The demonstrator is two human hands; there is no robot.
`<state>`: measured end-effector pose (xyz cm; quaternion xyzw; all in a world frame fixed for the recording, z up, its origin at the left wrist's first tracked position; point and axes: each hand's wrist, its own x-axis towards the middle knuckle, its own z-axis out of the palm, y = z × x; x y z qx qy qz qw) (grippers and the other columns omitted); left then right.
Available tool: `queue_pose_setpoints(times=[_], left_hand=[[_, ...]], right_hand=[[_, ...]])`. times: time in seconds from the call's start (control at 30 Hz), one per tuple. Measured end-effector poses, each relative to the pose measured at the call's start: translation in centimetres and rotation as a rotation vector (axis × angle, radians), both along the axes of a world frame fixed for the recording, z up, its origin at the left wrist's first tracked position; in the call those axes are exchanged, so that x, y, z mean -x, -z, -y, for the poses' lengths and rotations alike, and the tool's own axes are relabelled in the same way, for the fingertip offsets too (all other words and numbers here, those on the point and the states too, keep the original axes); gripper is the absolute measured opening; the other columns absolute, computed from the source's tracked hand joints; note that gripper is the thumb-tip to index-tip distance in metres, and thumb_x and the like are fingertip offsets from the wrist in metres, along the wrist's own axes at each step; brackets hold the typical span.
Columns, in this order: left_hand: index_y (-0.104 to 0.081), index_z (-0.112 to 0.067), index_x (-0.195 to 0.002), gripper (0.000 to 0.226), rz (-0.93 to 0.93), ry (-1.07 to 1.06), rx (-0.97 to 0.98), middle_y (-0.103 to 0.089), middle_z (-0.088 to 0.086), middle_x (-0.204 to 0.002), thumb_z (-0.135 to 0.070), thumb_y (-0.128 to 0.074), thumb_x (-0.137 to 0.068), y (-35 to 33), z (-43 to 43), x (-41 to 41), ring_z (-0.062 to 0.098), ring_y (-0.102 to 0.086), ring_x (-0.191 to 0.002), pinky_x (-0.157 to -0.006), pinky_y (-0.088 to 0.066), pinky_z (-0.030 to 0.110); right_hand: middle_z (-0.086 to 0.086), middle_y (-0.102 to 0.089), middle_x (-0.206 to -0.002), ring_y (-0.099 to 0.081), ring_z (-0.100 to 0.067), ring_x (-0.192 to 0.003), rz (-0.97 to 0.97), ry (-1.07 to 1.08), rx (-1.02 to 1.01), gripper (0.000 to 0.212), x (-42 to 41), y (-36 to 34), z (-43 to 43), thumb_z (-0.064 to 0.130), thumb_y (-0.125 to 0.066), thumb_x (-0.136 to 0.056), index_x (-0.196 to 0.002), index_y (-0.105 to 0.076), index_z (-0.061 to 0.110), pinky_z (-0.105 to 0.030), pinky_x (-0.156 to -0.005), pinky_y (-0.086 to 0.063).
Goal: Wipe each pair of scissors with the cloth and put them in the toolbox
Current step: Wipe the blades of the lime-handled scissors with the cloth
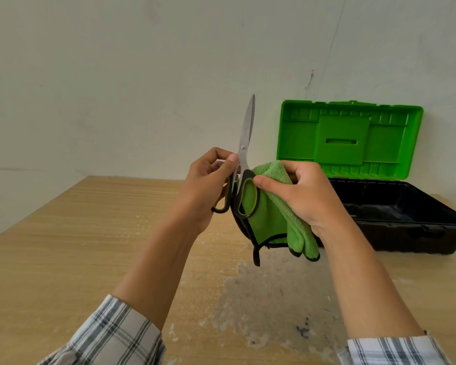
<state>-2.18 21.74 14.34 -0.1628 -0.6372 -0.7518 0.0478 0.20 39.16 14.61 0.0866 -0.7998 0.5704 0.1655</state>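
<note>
You face a pale, scuffed wall (pixel 116 75) that fills the upper half of the view. Below it, a light wood-grain table (pixel 63 246) runs out to the bottom edge, with a worn grey patch (pixel 269 299) in its finish between your forearms. The toolbox (pixel 406 233) sits at the back right of the table, its black base open and its green lid (pixel 348 139) standing upright against the wall. Your plaid sleeves (pixel 108 338) show at the bottom corners.

Your right hand (pixel 303 196) has its fingers curled round the bunched green cloth (pixel 269 214), thumb pressing the cloth against one handle loop. Your left hand (pixel 208 188) grips the scissors (pixel 246 133) at the other loop, thumb up by the pivot. You hold them above the table, just left of the toolbox, with the blades together and pointing up.

Your left hand hides most of the loop it holds. The inside of the toolbox is too dark to make out, and the frame cuts off its right end. The cloth's black-edged corners hang below your right hand, clear of the table.
</note>
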Motion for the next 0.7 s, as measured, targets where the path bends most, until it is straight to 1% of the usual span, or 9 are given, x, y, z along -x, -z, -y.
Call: queue_pose_setpoints(times=[0.03, 0.13, 0.2, 0.3, 0.37, 0.47, 0.53, 0.6, 0.7], left_hand=[[-0.06, -0.011, -0.097, 0.005, 0.002, 0.043, 0.019, -0.065, 0.01, -0.087, -0.016, -0.059, -0.096, 0.0, 0.1, 0.0, 0.015, -0.063, -0.066, -0.056, -0.051, 0.022], [-0.058, -0.013, -0.111, 0.023, 0.003, 0.109, 0.076, -0.07, 0.02, -0.1, -0.007, -0.065, -0.091, 0.2, 0.4, 0.2, 0.019, -0.066, -0.076, -0.069, -0.053, 0.025], [-0.057, -0.012, -0.115, 0.026, 0.002, 0.117, 0.074, -0.071, 0.022, -0.107, -0.007, -0.065, -0.091, 0.2, 0.4, 0.2, 0.022, -0.067, -0.082, -0.074, -0.054, 0.03], [-0.052, -0.011, -0.12, 0.028, 0.01, 0.134, 0.056, -0.071, 0.021, -0.106, -0.007, -0.061, -0.094, 0.2, 0.4, 0.1, 0.026, -0.068, -0.086, -0.074, -0.059, 0.038], [-0.05, -0.014, -0.12, 0.026, 0.011, 0.136, 0.097, -0.07, 0.023, -0.107, -0.009, -0.058, -0.096, 0.3, 0.2, 0.0, 0.027, -0.068, -0.085, -0.073, -0.06, 0.042], [-0.051, -0.02, -0.117, 0.021, 0.002, 0.102, 0.223, -0.068, 0.024, -0.108, -0.015, -0.057, -0.098, 0.4, -0.2, -0.2, 0.022, -0.07, -0.08, -0.067, -0.059, 0.036], [-0.053, -0.022, -0.115, 0.018, 0.012, 0.085, 0.278, -0.067, 0.023, -0.11, -0.018, -0.057, -0.098, 0.7, -0.8, -0.4, 0.019, -0.068, -0.076, -0.064, -0.057, 0.031], [-0.053, -0.021, -0.116, 0.016, 0.05, 0.095, 0.297, -0.071, 0.016, -0.107, -0.023, -0.054, -0.1, 0.9, -1.4, -0.6, 0.019, -0.068, -0.076, -0.063, -0.056, 0.029], [-0.056, -0.02, -0.118, 0.023, 0.2, 0.167, 0.228, -0.074, 0.01, -0.106, -0.031, -0.042, -0.105, 1.2, -2.4, -1.2, 0.023, -0.068, -0.083, -0.068, -0.056, 0.033]], right_hand=[[0.008, -0.079, -0.085, -0.075, -0.008, -0.08, -0.007, 0.008, -0.004, 0.022, 0.0, 0.1, 0.0, 0.032, -0.083, -0.078, -0.098, -0.078, 0.023, -0.035, -0.078, -0.063], [0.009, -0.079, -0.085, -0.075, -0.006, -0.08, -0.031, 0.023, -0.044, 0.021, 0.2, 0.1, -0.2, 0.034, -0.082, -0.08, -0.099, -0.079, 0.025, -0.033, -0.077, -0.062], [0.01, -0.079, -0.085, -0.074, -0.005, -0.08, -0.028, 0.033, -0.083, 0.021, 0.2, 0.1, -0.5, 0.036, -0.081, -0.081, -0.098, -0.078, 0.026, -0.032, -0.077, -0.062], [0.011, -0.078, -0.087, -0.073, -0.002, -0.08, -0.029, 0.042, -0.157, 0.021, -0.1, 0.2, -1.3, 0.039, -0.079, -0.082, -0.098, -0.077, 0.026, -0.03, -0.078, -0.06], [0.012, -0.077, -0.086, -0.071, 0.001, -0.079, -0.036, 0.062, -0.244, 0.021, -0.6, 0.1, -2.2, 0.041, -0.078, -0.082, -0.097, -0.077, 0.026, -0.024, -0.076, -0.058], [0.015, -0.075, -0.083, -0.068, 0.005, -0.076, -0.047, 0.092, -0.405, 0.02, -1.7, -0.1, -3.7, 0.042, -0.076, -0.083, -0.096, -0.076, 0.026, -0.013, -0.066, -0.051], [0.015, -0.073, -0.081, -0.066, 0.004, -0.073, -0.064, 0.118, -0.508, 0.02, -2.7, -0.3, -4.8, 0.043, -0.076, -0.084, -0.096, -0.075, 0.027, -0.015, -0.063, -0.049], [0.011, -0.073, -0.078, -0.066, -0.002, -0.07, -0.069, 0.126, -0.612, 0.022, -3.8, 0.0, -5.7, 0.044, -0.076, -0.083, -0.095, -0.075, 0.026, -0.022, -0.064, -0.051], [0.012, -0.071, -0.078, -0.062, -0.006, -0.063, -0.048, 0.087, -0.769, 0.03, -5.3, 1.6, -6.6, 0.047, -0.075, -0.082, -0.103, -0.073, 0.026, -0.02, -0.059, -0.044]])
